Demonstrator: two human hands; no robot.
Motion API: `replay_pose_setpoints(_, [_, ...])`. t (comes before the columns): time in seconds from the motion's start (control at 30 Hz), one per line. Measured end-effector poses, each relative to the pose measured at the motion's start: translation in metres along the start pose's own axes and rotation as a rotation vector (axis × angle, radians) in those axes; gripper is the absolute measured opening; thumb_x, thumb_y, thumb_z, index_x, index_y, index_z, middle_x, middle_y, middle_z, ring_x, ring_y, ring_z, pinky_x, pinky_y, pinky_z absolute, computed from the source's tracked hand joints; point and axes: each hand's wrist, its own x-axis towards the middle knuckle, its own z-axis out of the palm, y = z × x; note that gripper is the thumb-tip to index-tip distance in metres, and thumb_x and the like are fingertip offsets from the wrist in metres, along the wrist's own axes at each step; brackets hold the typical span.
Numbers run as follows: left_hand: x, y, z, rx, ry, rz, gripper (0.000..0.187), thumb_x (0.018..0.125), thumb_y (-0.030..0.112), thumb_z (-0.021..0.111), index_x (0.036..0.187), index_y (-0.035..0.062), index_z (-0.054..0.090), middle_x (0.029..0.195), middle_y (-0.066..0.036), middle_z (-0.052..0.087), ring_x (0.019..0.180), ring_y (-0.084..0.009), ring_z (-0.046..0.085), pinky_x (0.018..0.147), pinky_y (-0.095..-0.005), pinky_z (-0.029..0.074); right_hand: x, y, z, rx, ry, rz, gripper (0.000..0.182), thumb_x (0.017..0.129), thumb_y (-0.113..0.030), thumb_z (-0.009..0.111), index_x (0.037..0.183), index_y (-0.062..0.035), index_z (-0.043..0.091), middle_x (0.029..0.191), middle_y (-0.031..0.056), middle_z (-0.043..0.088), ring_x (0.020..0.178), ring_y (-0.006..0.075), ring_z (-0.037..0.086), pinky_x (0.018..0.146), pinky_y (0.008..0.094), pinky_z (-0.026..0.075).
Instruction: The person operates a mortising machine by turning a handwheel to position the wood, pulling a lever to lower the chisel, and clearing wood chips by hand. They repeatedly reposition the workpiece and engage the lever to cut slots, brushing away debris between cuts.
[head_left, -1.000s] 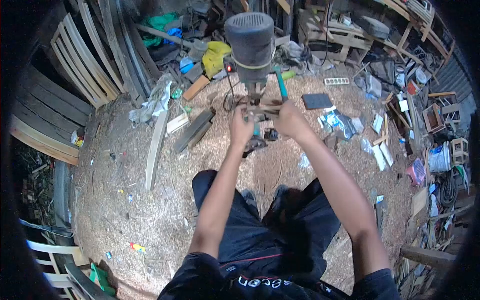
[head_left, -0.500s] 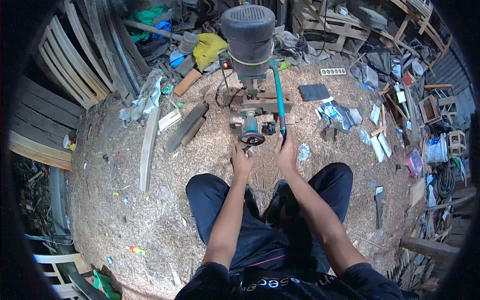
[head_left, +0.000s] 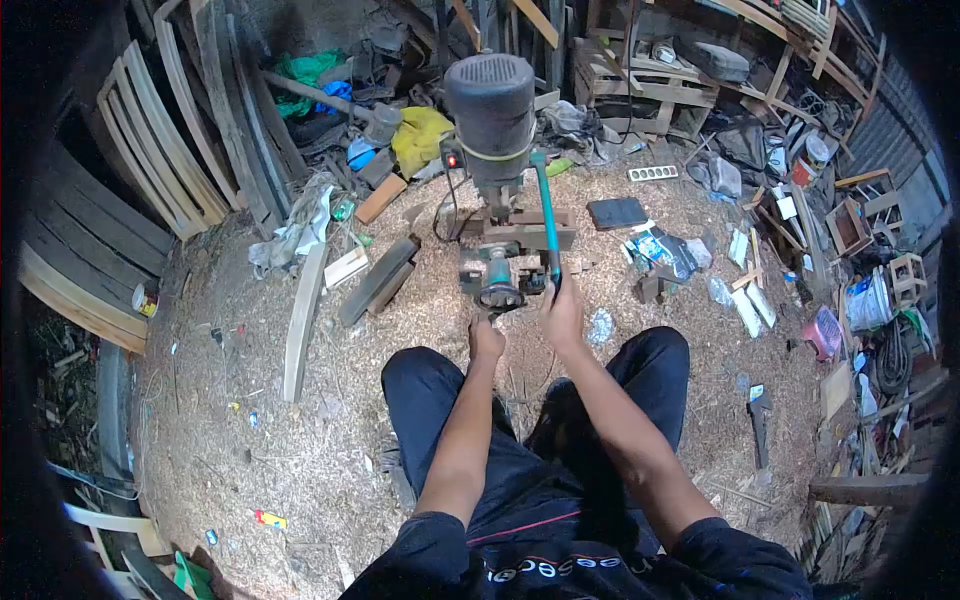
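A floor-standing machine with a dark motor (head_left: 490, 105) stands in front of me, a red light glowing on its switch (head_left: 452, 160). My right hand (head_left: 563, 312) is wrapped round the black grip at the lower end of a long teal lever (head_left: 547, 215). Just below the dark handwheel (head_left: 502, 297), my left hand (head_left: 487, 338) is closed on what appears to be the wheel's handle, mostly hidden by the fingers. Behind the wheel, a wooden piece (head_left: 540, 237) lies across the machine under the motor. The tool's contact with the wood is not clear.
Wood shavings cover the floor. Left of the machine lie dark wood blocks (head_left: 380, 280) and a long pale board (head_left: 304, 325). To the right are a dark flat slab (head_left: 617, 212), a power strip (head_left: 653, 173) and a hatchet-like tool (head_left: 759, 425). Curved slats (head_left: 165, 150) lean at the left.
The view has tilted, so the machine sits a little lower in the picture. The handwheel looks turned, with my left hand still at it. My right hand stays on the lever.
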Motion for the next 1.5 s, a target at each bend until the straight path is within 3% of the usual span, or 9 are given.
replay_pose_setpoints(0.3, [0.007, -0.032, 0.000, -0.115, 0.048, 0.158, 0.028, 0.077, 0.003, 0.060, 0.104, -0.0039, 0.060, 0.098, -0.027, 0.064, 0.093, -0.0446, 0.062, 0.082, -0.0498, 0.049, 0.177, -0.120, -0.076, -0.050, -0.230, -0.137, 0.027, 0.090, -0.019, 0.055, 0.094, 0.0039, 0.069, 0.077, 0.0219, 0.068, 0.078, 0.0411, 0.067, 0.073, 0.0450, 0.054])
replay_pose_setpoints(0.5, [0.023, -0.058, 0.025, -0.071, 0.022, 0.161, 0.026, 0.080, 0.008, 0.062, 0.104, -0.0016, 0.062, 0.093, -0.025, 0.066, 0.089, -0.0438, 0.064, 0.078, -0.0495, 0.051, 0.234, -0.200, -0.106, 0.405, -0.210, -0.037, 0.049, 0.097, -0.045, 0.057, 0.106, 0.0026, 0.059, 0.097, 0.0111, 0.067, 0.069, 0.0191, 0.070, 0.058, 0.0265, 0.058])
replay_pose_setpoints(0.73, [0.019, -0.026, 0.013, -0.102, 0.025, 0.126, 0.023, 0.077, 0.006, 0.064, 0.098, 0.0021, 0.071, 0.091, -0.023, 0.069, 0.088, -0.0410, 0.067, 0.079, -0.0437, 0.053, 0.275, -0.210, -0.101, 0.413, -0.171, -0.059, 0.044, 0.094, -0.043, 0.060, 0.105, -0.0006, 0.060, 0.093, 0.0089, 0.067, 0.059, 0.0163, 0.068, 0.050, 0.0255, 0.055])
replay_pose_setpoints(0.83, [0.025, -0.021, 0.011, -0.091, 0.039, 0.151, 0.019, 0.075, 0.006, 0.065, 0.093, 0.0015, 0.070, 0.090, -0.024, 0.068, 0.088, -0.0419, 0.066, 0.078, -0.0459, 0.053, 0.283, -0.210, -0.092, 0.446, -0.071, -0.166, 0.050, 0.089, -0.040, 0.065, 0.081, 0.0096, 0.061, 0.070, 0.0129, 0.066, 0.052, 0.0194, 0.067, 0.046, 0.0303, 0.056])
replay_pose_setpoints(1.0, [0.023, -0.027, 0.011, -0.061, 0.026, 0.208, 0.018, 0.074, 0.006, 0.065, 0.091, 0.0013, 0.068, 0.085, -0.024, 0.067, 0.085, -0.0437, 0.065, 0.075, -0.0481, 0.052, 0.293, -0.202, -0.084, 0.276, 0.084, -0.295, 0.041, 0.094, -0.035, 0.059, 0.071, -0.0006, 0.064, 0.060, 0.0057, 0.060, 0.055, 0.0176, 0.057, 0.054, 0.0347, 0.045])
replay_pose_setpoints(1.17, [0.022, -0.025, 0.014, -0.014, 0.052, 0.197, 0.020, 0.076, 0.006, 0.066, 0.095, 0.0009, 0.064, 0.083, -0.024, 0.067, 0.081, -0.0442, 0.065, 0.072, -0.0493, 0.052, 0.275, -0.206, -0.088, 0.362, 0.039, -0.262, 0.061, 0.090, -0.059, 0.060, 0.077, 0.0010, 0.066, 0.065, 0.0087, 0.063, 0.062, 0.0183, 0.060, 0.059, 0.0358, 0.048])
replay_pose_setpoints(1.3, [0.017, -0.031, 0.016, 0.055, 0.024, 0.161, 0.021, 0.076, 0.005, 0.067, 0.095, -0.0036, 0.063, 0.085, -0.025, 0.066, 0.084, -0.0443, 0.064, 0.077, -0.0498, 0.052, 0.283, -0.174, -0.068, 0.325, 0.095, -0.358, 0.059, 0.089, -0.025, 0.072, 0.132, 0.0045, 0.045, 0.101, 0.0147, 0.066, 0.063, 0.0129, 0.067, 0.048, 0.0253, 0.050])
replay_pose_setpoints(1.4, [0.020, -0.040, 0.025, 0.049, 0.011, 0.097, 0.021, 0.079, 0.006, 0.065, 0.097, -0.0050, 0.063, 0.090, -0.025, 0.066, 0.089, -0.0440, 0.063, 0.080, -0.0488, 0.051, 0.294, -0.139, -0.048, 0.310, 0.140, -0.476, 0.054, 0.092, -0.020, 0.068, 0.134, 0.0042, 0.044, 0.109, 0.0153, 0.065, 0.064, 0.0138, 0.066, 0.049, 0.0242, 0.050])
replay_pose_setpoints(1.5, [0.017, -0.045, 0.032, -0.081, 0.030, 0.046, 0.022, 0.082, 0.008, 0.062, 0.101, -0.0041, 0.064, 0.092, -0.025, 0.067, 0.090, -0.0432, 0.064, 0.079, -0.0472, 0.051, 0.237, -0.142, -0.059, 0.598, -0.093, -0.095, 0.045, 0.088, -0.025, 0.068, 0.120, 0.0039, 0.057, 0.110, 0.0202, 0.066, 0.105, 0.0319, 0.064, 0.091, 0.0404, 0.049])
